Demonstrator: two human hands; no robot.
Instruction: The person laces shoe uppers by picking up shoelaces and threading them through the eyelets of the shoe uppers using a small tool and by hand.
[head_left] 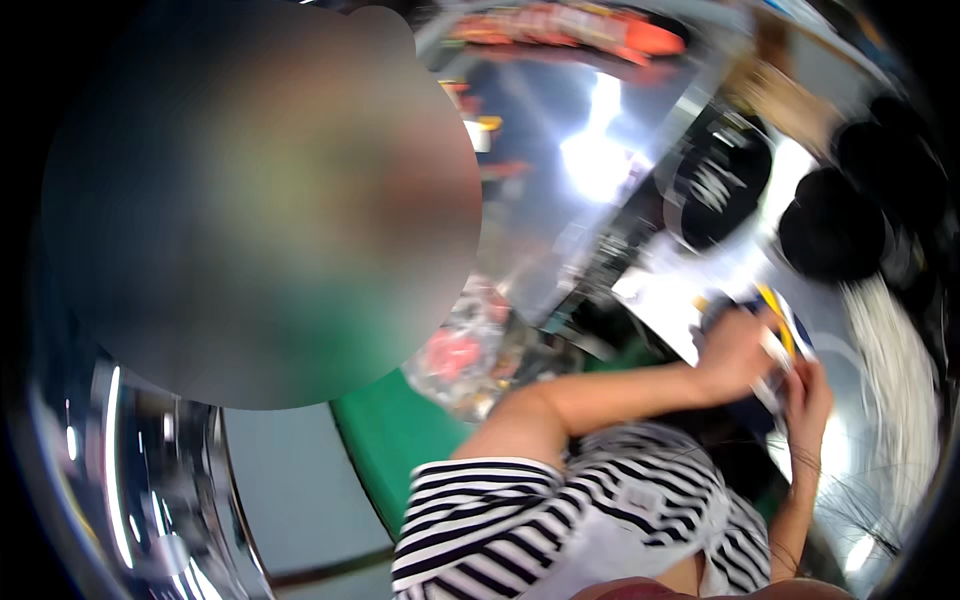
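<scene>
My left hand (738, 358) is closed, its fingers bent against a dark blue piece (758, 412) that looks like cloth. Beside it, my right hand (806, 398) has its fingers closed on the same piece from the other side. A thin yellow strip (779, 320) rises just above both hands, next to a white edge. Motion blur and the fingers hide the exact form of what I hold. Under it lies a white sheet (655, 290). Farther off sits a black cap (722, 185) with white marking.
Another black rounded piece (832, 226) lies to the right, above a bundle of white threads (897, 370). Another person's hand (790, 108) reaches in at upper right. Clear bags with pink contents (455, 350) lie left of my arm, near a green surface (385, 450).
</scene>
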